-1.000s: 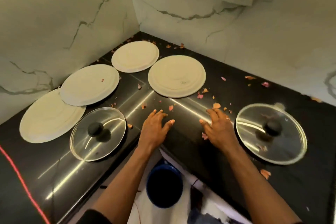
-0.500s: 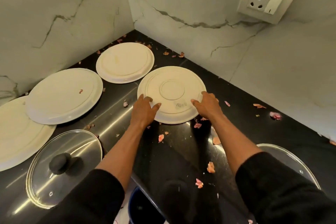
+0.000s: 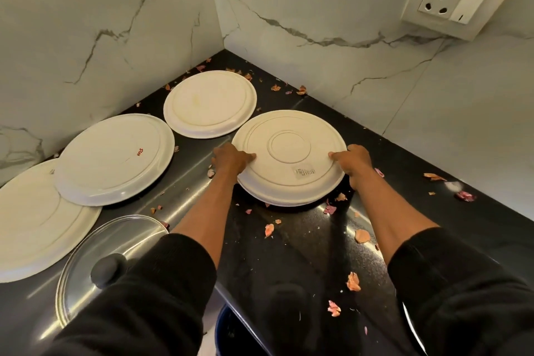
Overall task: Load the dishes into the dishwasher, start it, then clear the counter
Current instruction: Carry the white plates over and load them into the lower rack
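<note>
Plate (image 3: 289, 153) held at 2 edges: left hand (image 3: 231, 157), right hand (image 3: 357, 160).

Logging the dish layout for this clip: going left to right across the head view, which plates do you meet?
From left: plate at the left edge → plate with red lettering → plate in the corner → stickered plate gripped at both sides.

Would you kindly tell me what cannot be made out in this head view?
Head view:
Left hand and right hand: fingers hidden beneath the held plate.
Plate's sticker: print too small to read.
Glass lid: partly behind the left sleeve.
Blue bucket: mostly hidden by the counter.
Leftmost plate: cut by the frame's edge.
</note>
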